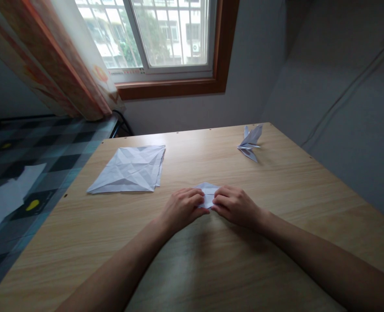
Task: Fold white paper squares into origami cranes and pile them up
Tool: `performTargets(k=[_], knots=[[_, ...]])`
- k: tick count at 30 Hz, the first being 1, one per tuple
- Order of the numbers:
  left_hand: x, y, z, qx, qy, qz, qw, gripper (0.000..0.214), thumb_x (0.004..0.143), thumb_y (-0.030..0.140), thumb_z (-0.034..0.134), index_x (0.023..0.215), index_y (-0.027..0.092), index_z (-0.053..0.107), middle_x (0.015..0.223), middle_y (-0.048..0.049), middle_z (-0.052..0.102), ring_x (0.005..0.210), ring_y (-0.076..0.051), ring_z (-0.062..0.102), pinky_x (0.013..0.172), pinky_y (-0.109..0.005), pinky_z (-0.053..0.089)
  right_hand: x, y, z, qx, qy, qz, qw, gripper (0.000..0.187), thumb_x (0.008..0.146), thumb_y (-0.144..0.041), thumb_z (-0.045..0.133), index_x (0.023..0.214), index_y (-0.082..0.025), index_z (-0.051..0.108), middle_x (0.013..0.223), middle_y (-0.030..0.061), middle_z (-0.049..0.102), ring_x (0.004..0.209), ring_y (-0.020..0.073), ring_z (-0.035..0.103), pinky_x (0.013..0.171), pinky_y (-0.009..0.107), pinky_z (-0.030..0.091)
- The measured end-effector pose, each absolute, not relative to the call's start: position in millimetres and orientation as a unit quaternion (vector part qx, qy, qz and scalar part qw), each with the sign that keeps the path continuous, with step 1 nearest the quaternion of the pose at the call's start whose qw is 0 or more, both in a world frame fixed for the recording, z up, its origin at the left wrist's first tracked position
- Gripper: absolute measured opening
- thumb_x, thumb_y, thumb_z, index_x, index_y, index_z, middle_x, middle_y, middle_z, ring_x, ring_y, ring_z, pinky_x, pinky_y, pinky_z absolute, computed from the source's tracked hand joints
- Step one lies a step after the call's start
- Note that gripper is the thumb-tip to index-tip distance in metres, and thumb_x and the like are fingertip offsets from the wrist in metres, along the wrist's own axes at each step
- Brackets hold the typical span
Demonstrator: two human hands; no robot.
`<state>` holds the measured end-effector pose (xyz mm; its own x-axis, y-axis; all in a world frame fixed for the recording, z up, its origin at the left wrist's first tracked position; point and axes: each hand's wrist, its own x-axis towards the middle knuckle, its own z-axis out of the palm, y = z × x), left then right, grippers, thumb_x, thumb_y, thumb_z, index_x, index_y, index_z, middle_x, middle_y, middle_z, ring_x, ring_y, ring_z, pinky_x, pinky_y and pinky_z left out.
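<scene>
Folded paper [208,196], small and white, lies on the wooden table [286,203], near the middle of the tabletop and directly between the two hands. A crease line crosses its upper face; the far edge rises to a blunt point.

Left hand [185,204]: clamped on the left part of the paper, fingers curled over the top, thumb along the near edge. Right hand [233,204]: clamped on the right part in the same manner. The hands are close but apart, thumb tips nearly meeting. Undersides of both grips hidden.

Beyond the left hand, well clear of it: creased sheets [129,168], stacked roughly flat, edges slightly out of line. Beyond the right hand, near the far right corner: a paper figure [251,141] with several pointed flaps spread outward.

Left of the table: checked cloth [64,142] bearing loose white paper [8,197]. Behind: window [172,39] with bars outside, and a patterned curtain [53,52] at its left.
</scene>
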<state>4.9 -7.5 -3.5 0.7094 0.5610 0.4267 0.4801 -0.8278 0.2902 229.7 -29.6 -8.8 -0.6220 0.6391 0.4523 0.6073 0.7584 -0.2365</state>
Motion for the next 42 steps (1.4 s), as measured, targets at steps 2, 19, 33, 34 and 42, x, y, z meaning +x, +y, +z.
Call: performTargets(k=[2,19,33,34,42], knots=[[4.1,-6.5,-2.6,0.914,0.292,0.264,0.098,0.018,0.089,0.032,0.064,0.077,0.018,0.064,0.096,-0.0048,0.072,0.087,-0.018,0.067,0.078,-0.031,0.053,229.5,-28.6,-9.5,-0.367,-0.888,0.050,0.273,0.018,0.093,-0.023,0.056,0.077,-0.017,0.062,0.082,0.0063,0.066,0.078,0.0185,0.059,0.072,0.029,0.046],[8.0,-7.5,0.1,0.911,0.352,0.214,0.029,0.014,0.093,0.025,0.055,0.094,0.023,0.069,0.097,-0.0049,0.065,0.091,-0.020,0.055,0.083,-0.035,0.044,222.3,-29.8,-10.5,-0.349,-0.914,-0.061,0.197,0.017,0.094,-0.012,0.051,0.091,-0.017,0.067,0.083,0.0061,0.066,0.077,0.0188,0.056,0.067,0.029,0.041],[1.5,-8.0,4.4,0.947,0.267,0.172,0.041,0.026,0.091,0.025,0.051,0.110,0.023,0.067,0.114,-0.0053,0.068,0.104,-0.023,0.057,0.091,-0.039,0.043,220.6,-23.8,-11.8,-0.481,-0.798,0.096,0.350,0.021,0.088,-0.015,0.056,0.105,-0.013,0.068,0.099,0.0108,0.066,0.095,0.0234,0.057,0.087,0.037,0.048],[1.8,-8.2,5.0,0.951,0.260,0.165,0.040,0.026,0.091,0.028,0.051,0.112,0.022,0.067,0.115,-0.0056,0.068,0.105,-0.023,0.057,0.092,-0.039,0.043,220.2,-21.0,-12.5,-0.499,-0.789,0.109,0.341,0.022,0.088,-0.018,0.057,0.107,-0.013,0.067,0.101,0.0113,0.066,0.097,0.0241,0.057,0.089,0.038,0.047],[2.4,-9.6,8.1,0.959,0.253,0.129,0.020,0.032,0.093,0.034,0.050,0.120,0.021,0.063,0.122,-0.0083,0.065,0.110,-0.024,0.056,0.094,-0.040,0.042,218.4,-10.4,-11.8,-0.545,-0.760,0.193,0.297,0.020,0.085,-0.016,0.061,0.104,-0.016,0.070,0.095,0.0085,0.065,0.094,0.0228,0.057,0.088,0.038,0.046]])
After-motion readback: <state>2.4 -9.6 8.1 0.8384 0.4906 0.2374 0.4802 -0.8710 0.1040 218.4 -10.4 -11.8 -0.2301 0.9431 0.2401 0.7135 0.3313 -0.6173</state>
